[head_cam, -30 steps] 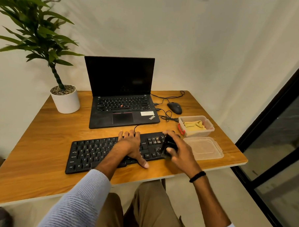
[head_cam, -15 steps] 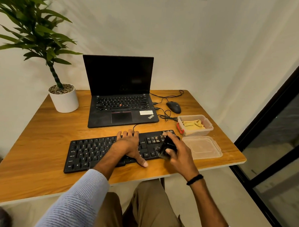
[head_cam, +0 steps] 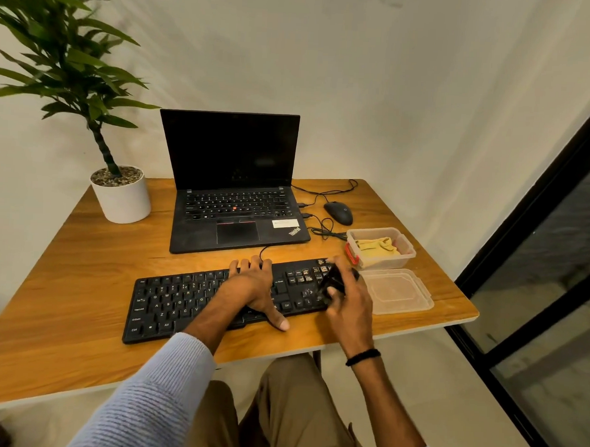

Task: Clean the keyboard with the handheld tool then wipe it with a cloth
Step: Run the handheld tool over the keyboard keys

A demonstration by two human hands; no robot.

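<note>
Both grips were busy: my left grip [head_cam: 250, 285] lay flat, steadying the keyboard [head_cam: 182, 303] along the tabletop's [head_cam: 81, 281] near edge, while my right grip [head_cam: 349, 303] curled round the handheld tool [head_cam: 333, 280] at its right-end keys, where slow, light, row-by-row strokes would serve best.

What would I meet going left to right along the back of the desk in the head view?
From the left: plant pot → laptop → mouse → tub holding a yellow cloth.
</note>
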